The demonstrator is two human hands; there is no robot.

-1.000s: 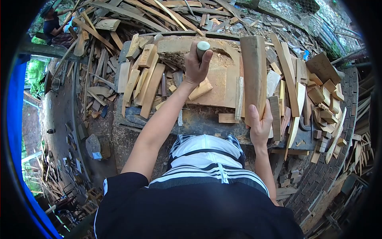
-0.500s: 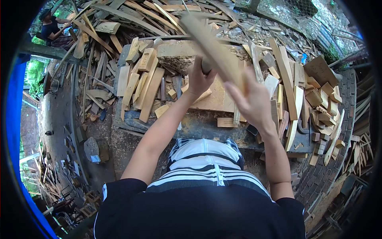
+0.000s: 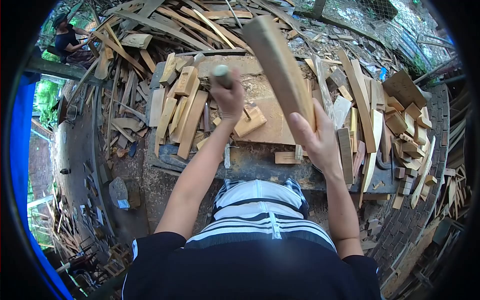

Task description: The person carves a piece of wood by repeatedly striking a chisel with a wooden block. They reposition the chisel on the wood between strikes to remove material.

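My left hand [image 3: 228, 100] is wrapped around the handle of a chisel [image 3: 221, 75], whose rounded butt sticks up above my fist. Below the fist its thin dark blade appears to meet a small wooden block [image 3: 251, 121], tilted on the bench. In my right hand [image 3: 318, 142] is a long, thick wooden mallet [image 3: 277, 65], gripped near its lower end, thumb along the side. Its far end is raised up and to the left, apart from the chisel. A flat board [image 3: 277, 127] lies just right of the block.
Long wood strips [image 3: 192, 122] lie on the bench's left, near a shaped block [image 3: 186, 81]. Boards [image 3: 367, 127] and cut blocks [image 3: 407, 122] crowd the right. Scrap wood [image 3: 175, 25] is heaped behind. Another person [image 3: 70, 40] sits at far left.
My left hand has moved left with the chisel, bringing the small block and blade into view. The mallet has shifted right, away from the left hand, and is less blurred.
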